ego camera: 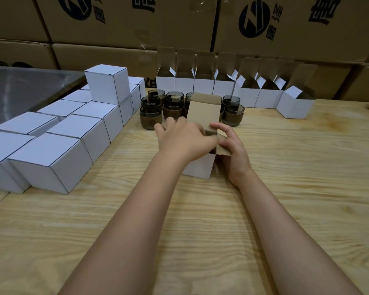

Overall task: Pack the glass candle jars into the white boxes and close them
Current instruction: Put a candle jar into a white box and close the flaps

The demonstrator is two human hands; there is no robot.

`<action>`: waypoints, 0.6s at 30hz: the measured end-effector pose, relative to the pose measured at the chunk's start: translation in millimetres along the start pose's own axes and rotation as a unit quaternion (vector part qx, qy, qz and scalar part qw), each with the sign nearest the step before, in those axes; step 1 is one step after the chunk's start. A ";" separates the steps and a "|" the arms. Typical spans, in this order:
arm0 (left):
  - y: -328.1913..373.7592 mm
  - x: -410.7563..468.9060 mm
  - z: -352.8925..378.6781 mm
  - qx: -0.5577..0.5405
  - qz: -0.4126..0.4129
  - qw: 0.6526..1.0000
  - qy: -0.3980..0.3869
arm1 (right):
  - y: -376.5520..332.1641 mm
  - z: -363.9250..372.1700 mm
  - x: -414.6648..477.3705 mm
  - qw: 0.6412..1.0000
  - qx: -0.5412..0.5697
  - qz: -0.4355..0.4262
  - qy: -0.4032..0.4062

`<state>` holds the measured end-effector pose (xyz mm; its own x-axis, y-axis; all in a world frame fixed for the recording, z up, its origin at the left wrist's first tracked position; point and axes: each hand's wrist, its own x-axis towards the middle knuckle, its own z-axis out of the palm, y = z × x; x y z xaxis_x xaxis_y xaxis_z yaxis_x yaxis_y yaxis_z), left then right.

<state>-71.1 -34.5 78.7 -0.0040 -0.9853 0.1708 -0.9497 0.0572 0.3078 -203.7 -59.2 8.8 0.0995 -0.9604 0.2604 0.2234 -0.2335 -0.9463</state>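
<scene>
A white box (197,167) stands on the wooden table (200,209) in the middle, its brown lid flap (203,112) upright. My left hand (183,139) lies over the box's open top, fingers spread, pressing down on a side flap. My right hand (232,145) holds the right side flap between thumb and fingers. What is inside the box is hidden by my hands. Several dark glass candle jars (150,117) stand in a cluster just behind the box.
Several closed white boxes (51,158) are stacked at the left. A row of open white boxes (202,84) with raised flaps runs along the back and right. Large brown cartons (136,22) form a wall behind. A metal surface (19,90) lies at the far left.
</scene>
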 end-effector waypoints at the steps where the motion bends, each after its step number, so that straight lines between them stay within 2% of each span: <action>1: -4.1 -1.8 0.6 -0.118 0.004 0.991 0.061 | 0.0 0.3 -0.1 1.000 0.001 0.001 0.003; 2: -9.1 -2.6 1.3 -0.246 0.008 0.961 0.129 | 0.2 0.5 0.0 1.000 0.004 0.000 0.003; 4: -19.8 -3.5 2.8 -0.466 -0.016 0.856 0.222 | -1.6 1.1 -0.9 1.000 0.000 0.005 0.001; 6: -30.8 -4.4 9.6 -0.616 -0.093 0.753 0.211 | -2.9 1.1 -1.9 1.000 -0.001 0.008 -0.004; 7: -35.4 -5.8 16.2 -0.660 -0.130 0.717 0.181 | -3.7 1.1 -2.5 1.000 0.001 0.010 -0.011; 9: -43.0 -10.0 33.4 -0.712 -0.168 0.673 0.110 | -5.1 1.4 -3.1 1.000 0.005 0.012 -0.027; 11: -47.0 -11.8 44.1 -0.740 -0.155 0.653 0.045 | -3.4 0.7 -2.0 0.999 -0.006 0.015 -0.037; 13: -46.2 -10.2 46.5 -0.746 -0.132 0.653 0.015 | -3.2 0.3 -2.2 0.999 -0.014 0.024 -0.043; 15: -41.7 -10.2 45.1 -0.731 -0.133 0.669 0.020 | -4.7 2.7 -3.6 0.998 -0.005 0.039 -0.051; 17: -38.4 -10.9 45.1 -0.710 -0.125 0.691 0.040 | -4.6 6.2 -3.5 0.996 -0.001 0.084 -0.011; 18: -37.9 -11.3 45.8 -0.710 -0.116 0.693 0.044 | -6.9 9.9 -3.8 0.990 0.041 0.135 -0.007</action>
<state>-49.4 -33.0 22.2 0.1750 -0.9846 -0.0008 0.3438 0.0604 0.9371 -196.0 -52.4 16.2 0.1798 -0.9837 0.0040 0.2649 0.0445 -0.9632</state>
